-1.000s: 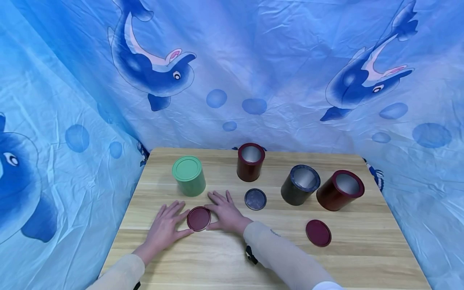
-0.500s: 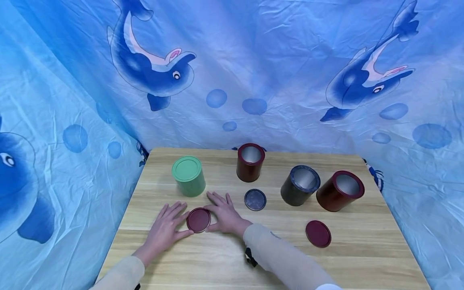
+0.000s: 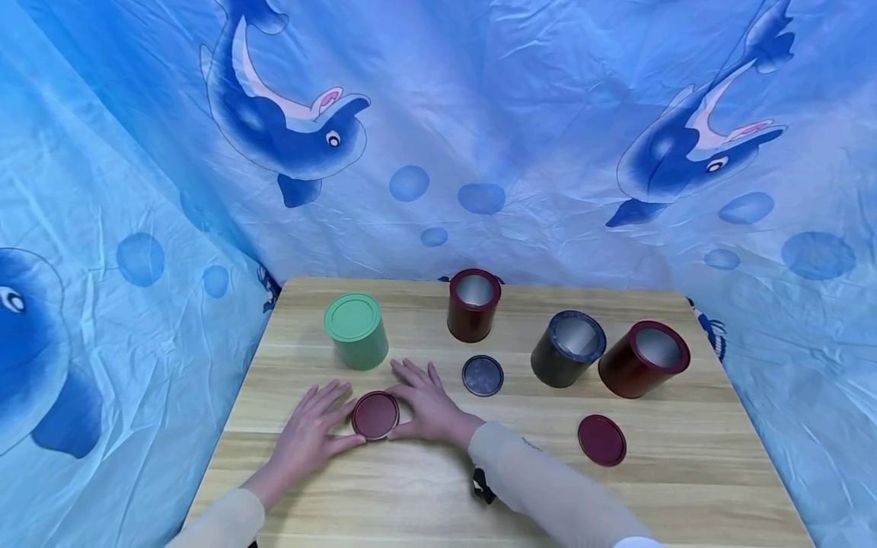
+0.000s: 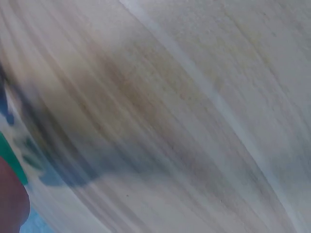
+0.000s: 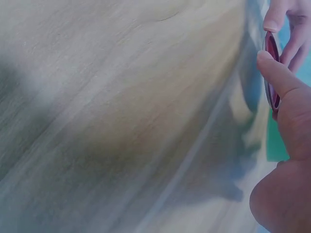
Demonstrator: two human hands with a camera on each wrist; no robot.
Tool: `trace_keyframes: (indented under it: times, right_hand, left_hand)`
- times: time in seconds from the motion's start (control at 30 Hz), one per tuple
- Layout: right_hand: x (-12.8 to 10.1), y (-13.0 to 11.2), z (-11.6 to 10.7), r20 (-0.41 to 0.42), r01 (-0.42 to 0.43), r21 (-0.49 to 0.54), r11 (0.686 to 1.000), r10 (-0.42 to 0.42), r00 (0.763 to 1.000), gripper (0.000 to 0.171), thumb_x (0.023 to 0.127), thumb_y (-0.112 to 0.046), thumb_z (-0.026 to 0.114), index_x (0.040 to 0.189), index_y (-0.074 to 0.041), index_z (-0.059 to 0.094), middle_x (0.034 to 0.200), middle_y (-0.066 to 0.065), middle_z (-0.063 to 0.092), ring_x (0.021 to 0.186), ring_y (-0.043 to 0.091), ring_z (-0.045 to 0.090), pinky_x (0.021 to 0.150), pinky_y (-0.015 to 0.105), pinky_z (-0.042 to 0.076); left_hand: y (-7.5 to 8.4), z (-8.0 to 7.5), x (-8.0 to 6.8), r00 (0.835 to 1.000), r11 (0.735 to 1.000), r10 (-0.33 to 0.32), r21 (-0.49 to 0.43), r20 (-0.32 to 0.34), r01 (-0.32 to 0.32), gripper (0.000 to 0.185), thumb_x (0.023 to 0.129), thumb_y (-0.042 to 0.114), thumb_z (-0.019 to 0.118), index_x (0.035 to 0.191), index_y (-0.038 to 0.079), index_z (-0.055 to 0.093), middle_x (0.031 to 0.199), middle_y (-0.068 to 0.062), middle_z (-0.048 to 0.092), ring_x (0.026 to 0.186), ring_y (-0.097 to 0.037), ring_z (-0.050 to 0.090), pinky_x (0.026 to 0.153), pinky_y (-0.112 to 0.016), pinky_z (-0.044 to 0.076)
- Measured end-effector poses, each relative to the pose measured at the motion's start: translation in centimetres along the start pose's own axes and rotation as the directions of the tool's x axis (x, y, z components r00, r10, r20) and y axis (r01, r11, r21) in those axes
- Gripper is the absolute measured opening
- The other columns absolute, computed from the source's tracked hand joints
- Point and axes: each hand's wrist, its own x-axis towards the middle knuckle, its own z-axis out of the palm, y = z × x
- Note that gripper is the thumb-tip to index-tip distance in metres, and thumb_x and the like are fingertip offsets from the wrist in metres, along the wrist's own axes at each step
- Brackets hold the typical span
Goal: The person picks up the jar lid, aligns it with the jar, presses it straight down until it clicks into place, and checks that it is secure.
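Holding: both hands flank a dark red lid [image 3: 375, 415] lying flat on the counter [image 3: 425, 495].
Left hand [image 3: 308, 430]: fingers straight, thumb and fingertips touching the lid's left edge.
Right hand [image 3: 426, 403]: fingers straight, thumb against the lid's right edge.
Nearby: green can [image 3: 355, 332] just behind, closed.

Desk [image 3: 438, 487]: pale wood-grain surface, matt. Dark red lid [image 3: 375, 415]: smooth, satin finish, metal-edged in the right wrist view. Open red tin [image 3: 473, 304]: bare metal interior. Backdrop [image 3: 521, 137]: wrinkled printed cloth.
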Motion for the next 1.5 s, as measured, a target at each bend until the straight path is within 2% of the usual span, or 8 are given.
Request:
trace_keyframes:
  times: [0.27, 0.4, 0.57, 0.83, 1.07, 1.23, 1.33, 1.5]
  right_hand:
    - [-0.8, -1.0, -2.1, -0.006, 0.021, 0.023, 1.0, -0.02, 1.0, 0.074, 0.081, -0.05, 0.092, 0.143, -0.016, 0.068, 0.178, 0.008, 0.022, 0.164, 0.035, 0.018, 0.128, 0.07, 0.007]
    - [-1.2, -1.5, -3.2, -0.023, 0.033, 0.054, 0.998, -0.032, 0.999, 0.076, 0.08, -0.05, 0.093, 0.144, -0.016, 0.068, 0.179, 0.006, 0.02, 0.165, 0.032, 0.014, 0.13, 0.065, 0.002]
    - [-1.6, -1.8, -4.2, -0.065, 0.069, 0.072, 0.995, -0.064, 0.996, 0.077, 0.08, -0.051, 0.093, 0.145, -0.018, 0.068, 0.179, 0.006, 0.019, 0.166, 0.03, 0.014, 0.13, 0.063, 0.0]
    - [-2.2, -2.2, -6.6, -0.148, 0.122, 0.072, 0.99, -0.11, 0.983, 0.076, 0.08, -0.045, 0.095, 0.144, -0.015, 0.068, 0.178, 0.006, 0.021, 0.165, 0.033, 0.017, 0.13, 0.064, 0.002]
    - [-2.6, -1.7, -8.8, -0.246, 0.162, 0.048, 0.986, -0.146, 0.958, 0.075, 0.077, -0.04, 0.098, 0.14, -0.013, 0.07, 0.177, 0.009, 0.026, 0.164, 0.032, 0.021, 0.129, 0.069, 0.007]
    - [-2.8, -1.1, -10.2, -0.289, 0.189, 0.036, 0.981, -0.171, 0.942, 0.074, 0.075, -0.037, 0.1, 0.137, -0.009, 0.072, 0.174, 0.015, 0.03, 0.162, 0.038, 0.024, 0.127, 0.072, 0.008]
    - [-3.0, -0.6, -10.9, -0.303, 0.189, 0.05, 0.981, -0.165, 0.938, 0.072, 0.074, -0.036, 0.1, 0.134, -0.007, 0.072, 0.174, 0.015, 0.031, 0.162, 0.038, 0.025, 0.126, 0.074, 0.01]
    - [-3.3, 0.6, -12.1, -0.328, 0.169, 0.044, 0.985, -0.146, 0.933, 0.069, 0.075, -0.035, 0.1, 0.131, -0.006, 0.074, 0.173, 0.016, 0.033, 0.16, 0.04, 0.028, 0.122, 0.08, 0.014]
  left_hand:
    - [1.0, -1.6, 0.4, 0.993, 0.997, 0.055, -0.048, -0.104, -0.06, 0.072, 0.078, 0.059, 0.085, 0.125, 0.005, 0.079, 0.144, -0.019, 0.067, 0.136, -0.045, 0.058, 0.133, -0.032, 0.008]
    - [1.6, -2.7, 0.9, 0.98, 0.993, 0.099, -0.038, -0.174, -0.107, 0.073, 0.086, 0.07, 0.074, 0.123, 0.006, 0.08, 0.141, -0.019, 0.068, 0.131, -0.048, 0.061, 0.133, -0.032, 0.011]
    - [2.5, -4.6, 1.9, 0.976, 0.992, 0.114, -0.037, -0.185, -0.123, 0.078, 0.095, 0.077, 0.056, 0.122, 0.007, 0.081, 0.141, -0.019, 0.068, 0.13, -0.049, 0.06, 0.133, -0.036, 0.013]
    - [3.2, -6.6, 4.2, 0.947, 0.978, 0.197, -0.023, -0.255, -0.209, 0.073, 0.096, 0.073, 0.06, 0.118, 0.006, 0.082, 0.142, -0.02, 0.068, 0.135, -0.045, 0.06, 0.133, -0.04, 0.018]
    - [3.9, -7.9, 7.0, 0.943, 0.971, 0.233, 0.005, -0.237, -0.238, 0.073, 0.097, 0.073, 0.059, 0.117, 0.007, 0.083, 0.146, -0.016, 0.066, 0.139, -0.043, 0.057, 0.132, -0.046, 0.021]
    - [4.0, -8.3, 8.8, 0.942, 0.964, 0.265, 0.032, -0.207, -0.264, 0.075, 0.097, 0.074, 0.057, 0.117, 0.007, 0.083, 0.146, -0.016, 0.066, 0.137, -0.046, 0.058, 0.12, -0.065, 0.037]
    - [4.1, -8.4, 10.0, 0.949, 0.963, 0.268, 0.042, -0.168, -0.265, 0.078, 0.096, 0.076, 0.055, 0.118, 0.007, 0.083, 0.147, -0.017, 0.065, 0.138, -0.046, 0.057, 0.111, -0.073, 0.041]
    - [4.5, -8.4, 12.0, 0.966, 0.968, 0.25, 0.042, -0.073, -0.247, 0.072, 0.09, 0.071, 0.068, 0.123, 0.009, 0.082, 0.152, -0.016, 0.062, 0.144, -0.043, 0.053, 0.115, -0.071, 0.039]
